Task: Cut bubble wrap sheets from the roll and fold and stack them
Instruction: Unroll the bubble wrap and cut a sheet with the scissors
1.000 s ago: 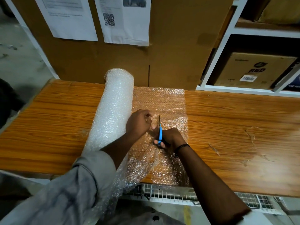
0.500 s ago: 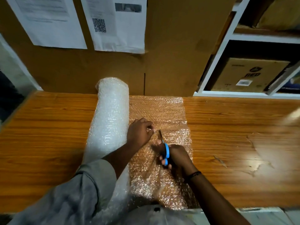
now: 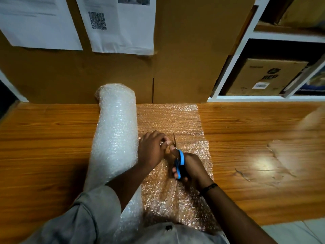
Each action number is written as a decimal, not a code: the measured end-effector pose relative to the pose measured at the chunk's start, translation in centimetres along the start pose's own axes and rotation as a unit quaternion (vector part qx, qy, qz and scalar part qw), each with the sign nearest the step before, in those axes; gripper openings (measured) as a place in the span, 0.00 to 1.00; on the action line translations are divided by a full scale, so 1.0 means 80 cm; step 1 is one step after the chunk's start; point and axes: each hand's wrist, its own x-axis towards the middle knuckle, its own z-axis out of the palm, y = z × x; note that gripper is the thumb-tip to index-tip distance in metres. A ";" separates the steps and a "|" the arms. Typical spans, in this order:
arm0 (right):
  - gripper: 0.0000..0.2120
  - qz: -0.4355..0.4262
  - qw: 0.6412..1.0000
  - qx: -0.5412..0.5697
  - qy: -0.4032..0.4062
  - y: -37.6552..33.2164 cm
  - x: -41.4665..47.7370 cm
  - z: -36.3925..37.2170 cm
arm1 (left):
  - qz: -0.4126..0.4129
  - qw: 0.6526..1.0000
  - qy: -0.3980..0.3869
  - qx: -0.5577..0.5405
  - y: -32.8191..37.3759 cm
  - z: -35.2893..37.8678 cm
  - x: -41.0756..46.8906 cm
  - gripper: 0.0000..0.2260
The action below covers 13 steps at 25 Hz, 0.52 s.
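Two bare hands are shown at work on a wooden table [image 3: 44,138]. A bubble wrap roll [image 3: 116,131] is laid lengthwise on the table, its far end set against a brown cardboard panel [image 3: 184,59] and its near end hidden under the left forearm. An unrolled sheet [image 3: 168,118] is spread from the right side of the roll and reaches from the panel to the near table edge; its far part lies flat, while its near part is rumpled.

The left hand [image 3: 151,148] is placed on the sheet just beside the roll, fingers curled, with the wrap pinched between thumb and fingertips close to the blades. The scissors [image 3: 179,162], blue-handled, are gripped by the right hand [image 3: 193,168], the fingers being passed through the handle loops. The blades are pointed away from the person, over the middle of the sheet; whether they are parted cannot be told.

A dark band [image 3: 209,186] is worn on the right wrist, and the left arm is covered by a grey sleeve [image 3: 91,217]. Two printed papers [image 3: 40,23] are fixed to the panel, one marked with a square code. A white shelf [image 3: 246,41] with a cardboard box [image 3: 267,76] is seen at far right.
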 end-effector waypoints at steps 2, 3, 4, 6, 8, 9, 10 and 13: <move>0.26 -0.007 1.000 -0.001 0.010 -0.006 0.010 0.002 | -0.009 1.000 -0.002 -0.007 -0.002 0.002 0.000 0.06; 0.25 -0.008 1.000 0.000 0.017 -0.008 0.016 0.003 | -0.017 1.000 -0.008 -0.009 -0.002 0.002 0.000 0.07; 0.23 -0.011 1.000 0.002 0.023 -0.010 0.020 0.003 | -0.025 1.000 -0.014 -0.013 -0.001 0.001 0.000 0.08; 0.21 -0.018 0.999 -0.005 0.034 -0.012 0.026 0.003 | -0.029 0.999 -0.014 -0.023 0.001 0.000 -0.001 0.09; 0.21 -0.030 0.998 -0.030 0.038 -0.009 0.028 0.002 | -0.018 0.999 -0.003 -0.035 0.002 -0.003 -0.002 0.05; 0.20 -0.036 0.997 -0.048 0.040 -0.007 0.028 0.001 | -0.011 0.999 0.002 -0.036 0.002 -0.003 -0.003 0.04; 0.20 -0.039 0.996 -0.065 0.045 -0.006 0.027 -0.001 | -0.008 0.999 0.005 -0.036 0.003 -0.002 -0.002 0.04; 0.21 -0.036 0.996 -0.067 0.042 -0.009 0.027 -0.006 | -0.006 0.999 0.005 -0.034 0.000 0.002 -0.002 0.07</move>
